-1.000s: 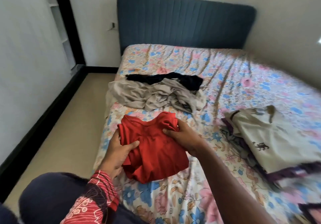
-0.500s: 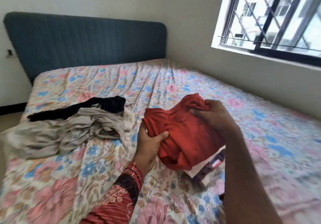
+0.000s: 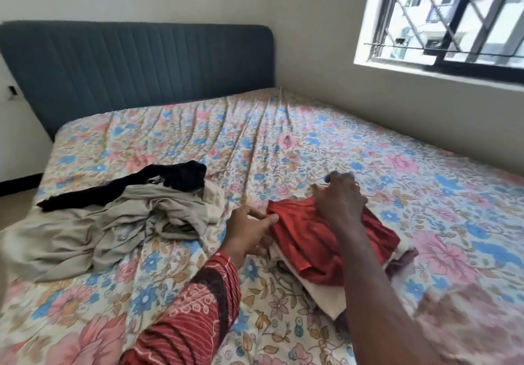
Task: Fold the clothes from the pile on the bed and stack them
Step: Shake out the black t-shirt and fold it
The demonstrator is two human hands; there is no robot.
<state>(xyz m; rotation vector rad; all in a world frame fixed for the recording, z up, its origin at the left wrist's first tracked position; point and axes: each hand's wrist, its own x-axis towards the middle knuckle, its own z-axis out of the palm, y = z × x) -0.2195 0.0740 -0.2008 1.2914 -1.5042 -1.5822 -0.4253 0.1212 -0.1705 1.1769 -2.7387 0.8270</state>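
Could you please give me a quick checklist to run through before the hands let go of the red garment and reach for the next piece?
1. Folded red garment lies on the stack of folded clothes: ok.
2. Red garment squared with the cream piece beneath: not ok, cream fabric sticks out at the near side.
3. Left hand released: not ok, it pinches the red edge.
4. Right hand released: cannot tell, it rests on top with its fingertips hidden.
5. Unfolded pieces remaining: ok, a crumpled beige garment and a black garment lie to the left.
6. Stack stays whole underneath: cannot tell, lower layers are hidden.
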